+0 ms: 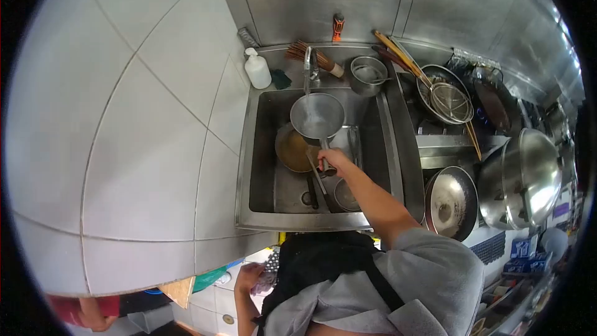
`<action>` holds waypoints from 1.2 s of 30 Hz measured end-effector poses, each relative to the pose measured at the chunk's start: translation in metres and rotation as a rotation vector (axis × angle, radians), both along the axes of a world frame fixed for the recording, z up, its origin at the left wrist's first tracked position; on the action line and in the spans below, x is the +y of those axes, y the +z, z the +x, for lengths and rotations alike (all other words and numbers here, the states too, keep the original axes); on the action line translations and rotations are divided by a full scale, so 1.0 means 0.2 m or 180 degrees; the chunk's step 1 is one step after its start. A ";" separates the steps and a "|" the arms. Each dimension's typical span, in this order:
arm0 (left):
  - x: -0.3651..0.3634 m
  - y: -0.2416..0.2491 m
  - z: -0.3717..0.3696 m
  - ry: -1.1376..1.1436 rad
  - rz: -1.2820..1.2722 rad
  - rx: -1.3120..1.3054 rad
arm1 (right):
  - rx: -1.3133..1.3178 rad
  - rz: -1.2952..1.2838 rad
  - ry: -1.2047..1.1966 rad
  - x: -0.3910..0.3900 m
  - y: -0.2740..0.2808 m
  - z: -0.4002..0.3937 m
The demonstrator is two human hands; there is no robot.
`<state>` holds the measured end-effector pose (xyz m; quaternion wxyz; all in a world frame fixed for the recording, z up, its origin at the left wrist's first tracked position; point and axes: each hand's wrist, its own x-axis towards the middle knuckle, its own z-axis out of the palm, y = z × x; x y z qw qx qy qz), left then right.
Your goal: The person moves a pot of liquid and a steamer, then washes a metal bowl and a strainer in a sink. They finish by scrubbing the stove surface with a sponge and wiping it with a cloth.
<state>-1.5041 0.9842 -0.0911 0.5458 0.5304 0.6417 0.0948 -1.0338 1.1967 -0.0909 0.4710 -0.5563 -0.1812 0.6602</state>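
My right hand point(336, 161) is wrapped round the tubular handle of a round metal scoop point(317, 117). Water runs from the tap point(309, 62) into its bowl, which is over the sink point(261, 149). Below and to the left, partly covered by the scoop, a pan point(293, 152) holds brownish liquid. Dark-handled utensils point(313, 191) lean in the sink near my right hand. A round sieve-like item point(346, 194) lies at the sink's lower right. Down by my apron, my left hand point(249, 277) hangs beside something pinkish; its fingers are too small and partly hidden to read.
A white pump bottle point(257, 70), a bamboo brush point(317, 59) and a metal pot point(368, 76) line the sink's back ledge. Right of it are a wok with strainers point(450, 101), a pan point(449, 204) and a large steel pot point(528, 177). Another person's arm point(93, 314) shows lower left.
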 end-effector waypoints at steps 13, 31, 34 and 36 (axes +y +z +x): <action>1.34 0.35 0.81 -0.0247 0.2109 -0.0798 | -0.0199 0.0255 0.0262 -0.17 0.09 -0.12; 3.08 -0.14 2.10 -0.1526 0.0653 -0.1171 | -0.0473 -0.0183 0.0426 -0.24 0.16 -0.05; 3.05 -0.20 2.25 -0.1830 0.1087 -0.1547 | -0.0741 -0.0366 0.0606 -0.21 0.14 -0.04; 3.03 -0.28 2.25 -0.1752 0.0891 -0.1892 | -0.0623 -0.0427 0.0631 -0.22 0.15 -0.03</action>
